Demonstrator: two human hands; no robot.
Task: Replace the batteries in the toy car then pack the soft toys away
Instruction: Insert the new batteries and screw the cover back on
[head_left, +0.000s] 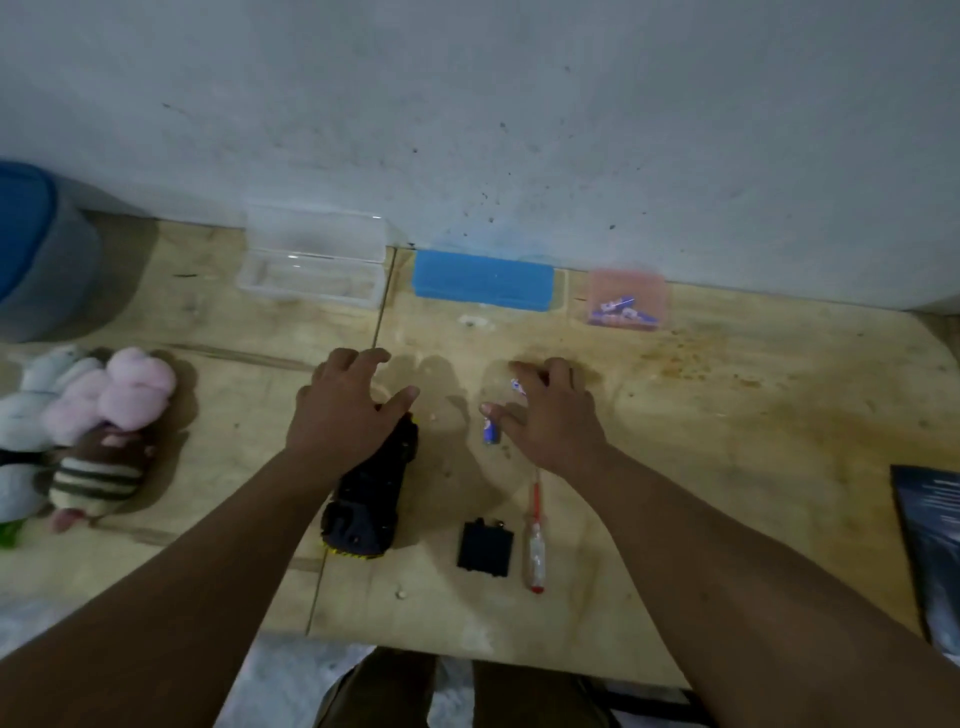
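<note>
The toy car (371, 499) lies upside down on the wooden table (727, 415), with its black underside up and yellow trim at its near end. My left hand (340, 410) is over the car's far end, fingers spread and relaxed. My right hand (553, 415) hovers palm down to the right. A blue battery (491, 432) lies by its thumb and another battery (517, 386) peeks out beside its index finger. The black battery cover (484, 548) and a screwdriver (535, 545) lie nearer me. Pink, white and striped soft toys (98, 415) are piled at the left.
Along the wall stand a clear plastic box (311, 260) with its lid open, a blue box (483, 278) and a pink box (626, 299) with batteries inside. A blue-lidded grey bin (41, 260) is at the far left. A dark packet (935, 545) lies at the right edge.
</note>
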